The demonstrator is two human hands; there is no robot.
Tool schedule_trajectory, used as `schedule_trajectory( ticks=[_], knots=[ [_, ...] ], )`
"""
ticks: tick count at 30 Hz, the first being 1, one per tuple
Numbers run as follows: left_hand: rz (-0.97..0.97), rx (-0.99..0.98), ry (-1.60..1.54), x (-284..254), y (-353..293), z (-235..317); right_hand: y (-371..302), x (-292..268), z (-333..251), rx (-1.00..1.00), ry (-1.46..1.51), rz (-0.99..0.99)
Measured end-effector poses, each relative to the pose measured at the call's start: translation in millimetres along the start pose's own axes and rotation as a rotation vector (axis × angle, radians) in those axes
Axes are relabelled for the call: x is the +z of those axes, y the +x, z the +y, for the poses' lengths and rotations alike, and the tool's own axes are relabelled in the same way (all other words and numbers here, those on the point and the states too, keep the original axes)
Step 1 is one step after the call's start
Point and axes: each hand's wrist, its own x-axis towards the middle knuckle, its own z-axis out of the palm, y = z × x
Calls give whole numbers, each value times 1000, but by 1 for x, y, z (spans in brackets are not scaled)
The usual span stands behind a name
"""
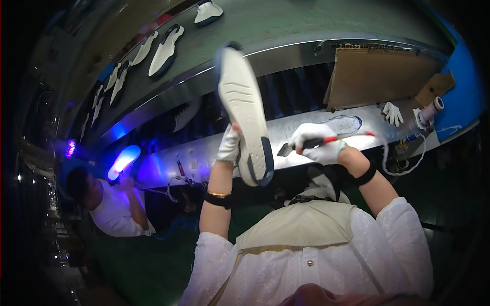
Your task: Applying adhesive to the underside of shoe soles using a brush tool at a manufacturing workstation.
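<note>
Head view only, so everything is seen from above. A white shoe sole (245, 115) with a dark heel patch is held up in the gloved left hand (228, 145); the fingers are wrapped around its edge near the heel end, and the tread side is turned toward the camera, toe pointing up and away. A red-handled brush (326, 141) is gripped in the gloved right hand (316, 143), fingers clenched on the handle, with the dark bristle end pointing left, just beside the sole's heel but not clearly touching it. Both hands are raised over a shiny metal workbench (204, 153).

On the bench near the right hand, another sole (343, 124) is lying flat, and a spare white glove (393, 113) is left further right, next to a white cylindrical thing (431, 109). A brown cardboard sheet (377, 74) is propped behind them. More white soles (164, 51) are lined up on the grey conveyor belt (286, 20) beyond.

Off to the left, 1 other person in a white shirt (115, 211) is seen with a sole lit blue-violet (123, 160).
</note>
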Motion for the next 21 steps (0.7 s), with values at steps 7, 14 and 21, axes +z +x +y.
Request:
schedule_trajectory(
  ticks=[7, 14, 21],
  knots=[
    [188, 177, -650, -49, -65, -18, -15, -1, 18, 299, 316, 276],
    [482, -83, -740, -90, -69, -130, -23, 25, 31, 589, 446, 372],
    [542, -430, -463, -55, -65, -233, -34, 37, 36, 645, 530, 472]
  ],
)
